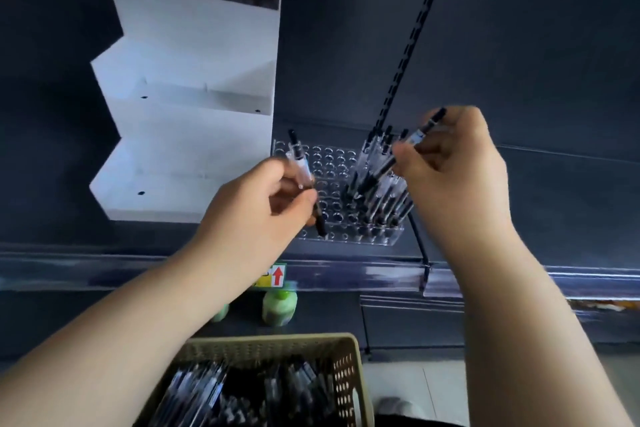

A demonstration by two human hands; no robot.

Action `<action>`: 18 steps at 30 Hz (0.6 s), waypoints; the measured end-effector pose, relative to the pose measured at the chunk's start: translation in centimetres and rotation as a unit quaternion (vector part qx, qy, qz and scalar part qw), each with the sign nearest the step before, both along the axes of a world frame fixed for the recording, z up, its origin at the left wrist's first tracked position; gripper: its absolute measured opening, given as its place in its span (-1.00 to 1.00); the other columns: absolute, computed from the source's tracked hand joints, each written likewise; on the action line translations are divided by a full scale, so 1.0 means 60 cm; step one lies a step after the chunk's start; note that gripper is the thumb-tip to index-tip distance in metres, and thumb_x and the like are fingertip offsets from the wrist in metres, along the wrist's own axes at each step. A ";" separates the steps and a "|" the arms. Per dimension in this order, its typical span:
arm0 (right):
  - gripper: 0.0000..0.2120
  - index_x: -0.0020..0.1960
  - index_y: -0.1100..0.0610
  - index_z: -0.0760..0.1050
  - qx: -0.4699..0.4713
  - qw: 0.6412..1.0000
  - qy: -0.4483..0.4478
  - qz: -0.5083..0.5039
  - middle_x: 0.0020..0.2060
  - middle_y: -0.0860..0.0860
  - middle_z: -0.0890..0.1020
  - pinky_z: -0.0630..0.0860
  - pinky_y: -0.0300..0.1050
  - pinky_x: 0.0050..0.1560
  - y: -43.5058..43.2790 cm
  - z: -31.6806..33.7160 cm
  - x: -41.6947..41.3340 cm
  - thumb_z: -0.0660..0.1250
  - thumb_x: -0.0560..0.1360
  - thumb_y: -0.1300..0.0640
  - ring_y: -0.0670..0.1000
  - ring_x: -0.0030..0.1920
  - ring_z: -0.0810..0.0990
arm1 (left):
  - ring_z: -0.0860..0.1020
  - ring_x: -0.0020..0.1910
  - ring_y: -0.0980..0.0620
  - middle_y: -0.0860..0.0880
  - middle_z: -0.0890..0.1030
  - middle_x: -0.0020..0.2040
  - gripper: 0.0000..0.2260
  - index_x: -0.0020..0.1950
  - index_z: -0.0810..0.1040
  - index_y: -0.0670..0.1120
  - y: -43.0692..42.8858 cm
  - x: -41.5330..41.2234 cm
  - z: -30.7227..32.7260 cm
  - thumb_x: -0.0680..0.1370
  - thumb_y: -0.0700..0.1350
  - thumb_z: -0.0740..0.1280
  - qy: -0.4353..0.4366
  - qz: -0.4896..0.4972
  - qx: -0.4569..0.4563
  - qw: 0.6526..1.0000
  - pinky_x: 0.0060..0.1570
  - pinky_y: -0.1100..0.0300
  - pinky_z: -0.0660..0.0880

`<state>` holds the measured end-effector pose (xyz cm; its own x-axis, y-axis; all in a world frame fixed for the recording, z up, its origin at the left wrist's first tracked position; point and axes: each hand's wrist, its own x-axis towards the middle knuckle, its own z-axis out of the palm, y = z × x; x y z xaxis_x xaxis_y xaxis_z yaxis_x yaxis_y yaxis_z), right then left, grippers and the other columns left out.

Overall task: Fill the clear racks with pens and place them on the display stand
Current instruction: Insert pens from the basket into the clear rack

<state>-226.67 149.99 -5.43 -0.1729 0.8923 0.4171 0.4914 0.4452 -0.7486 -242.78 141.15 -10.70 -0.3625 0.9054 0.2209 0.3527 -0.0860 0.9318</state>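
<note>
Clear rack lies on the dark shelf at mid-frame, its right part filled with standing pens; the left hand pinches a pen over its left part; the right hand pinches another pen above the filled holes; white display stand upper left; basket of pens bottom centre

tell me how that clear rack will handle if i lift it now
The clear rack looks like rigid plastic, so probably stiff. Its pens crowd the right end, so it would likely feel heavier there and tip that way. They lean loosely in the holes, so tilting may spill them.
</note>
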 end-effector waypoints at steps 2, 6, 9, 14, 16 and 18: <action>-0.75 -0.05 -0.10 0.34 0.000 1.000 -0.030 0.006 -0.30 -0.20 0.54 0.35 -0.56 -0.35 0.007 -0.004 0.000 0.41 0.44 0.09 -0.32 -0.25 0.51 | 0.67 -0.20 0.11 0.12 0.68 -0.18 -0.93 -0.09 0.51 0.12 0.007 0.000 -0.007 0.45 -0.04 0.34 -0.025 0.004 0.001 1.000 0.00 -0.09 0.56; -0.73 -0.02 -0.10 0.38 0.016 0.996 -0.089 0.005 -0.31 -0.22 0.57 0.34 -0.57 -0.31 0.012 -0.011 -0.005 0.45 0.40 0.01 -0.33 -0.19 0.50 | 0.66 -0.20 0.16 0.17 0.68 -0.21 -0.84 -0.05 0.51 0.15 0.009 0.010 -0.007 0.37 0.06 0.31 -0.044 0.016 0.012 0.999 -0.02 -0.02 0.56; -0.71 -0.07 -0.13 0.34 0.051 0.991 -0.127 -0.006 -0.28 -0.20 0.58 0.38 -0.42 -0.30 0.010 -0.011 -0.016 0.46 0.38 -0.03 -0.15 -0.22 0.56 | 0.65 -0.22 0.19 0.19 0.68 -0.22 -0.85 -0.07 0.52 0.13 0.005 0.014 -0.007 0.38 0.04 0.31 -0.049 0.015 0.001 0.999 -0.06 0.07 0.57; -0.73 -0.12 -0.13 0.34 0.069 0.985 -0.155 -0.015 -0.22 -0.09 0.59 0.48 -0.13 -0.22 0.014 -0.012 -0.029 0.45 0.38 -0.06 0.01 -0.15 0.55 | 0.65 -0.21 0.20 0.19 0.68 -0.22 -0.86 -0.08 0.53 0.13 -0.001 0.011 -0.006 0.37 0.04 0.30 -0.053 0.016 -0.009 0.998 -0.14 0.16 0.53; -0.79 -0.14 -0.09 0.42 0.069 0.984 -0.163 -0.015 -0.23 -0.09 0.59 0.50 -0.07 -0.20 0.017 -0.013 -0.032 0.45 0.38 -0.07 0.00 -0.14 0.54 | 0.64 -0.22 0.21 0.20 0.68 -0.24 -0.87 -0.10 0.53 0.12 -0.003 0.007 -0.005 0.37 0.04 0.30 -0.058 0.022 -0.011 0.998 -0.11 0.18 0.49; -0.81 -0.13 -0.04 0.49 0.075 0.981 -0.176 -0.017 -0.26 -0.15 0.55 0.45 -0.11 -0.23 0.020 -0.013 -0.033 0.44 0.38 -0.08 -0.01 -0.13 0.52 | 0.64 -0.23 0.21 0.20 0.68 -0.24 -0.87 -0.10 0.54 0.11 -0.004 0.005 -0.004 0.37 0.04 0.30 -0.058 0.026 -0.016 0.998 -0.08 0.14 0.51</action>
<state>-228.63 151.17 -6.21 -0.3004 0.8336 0.4636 0.7244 0.5156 -0.4577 -242.50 140.90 -10.93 -0.4310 0.8906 0.1450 0.2453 -0.0389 0.9687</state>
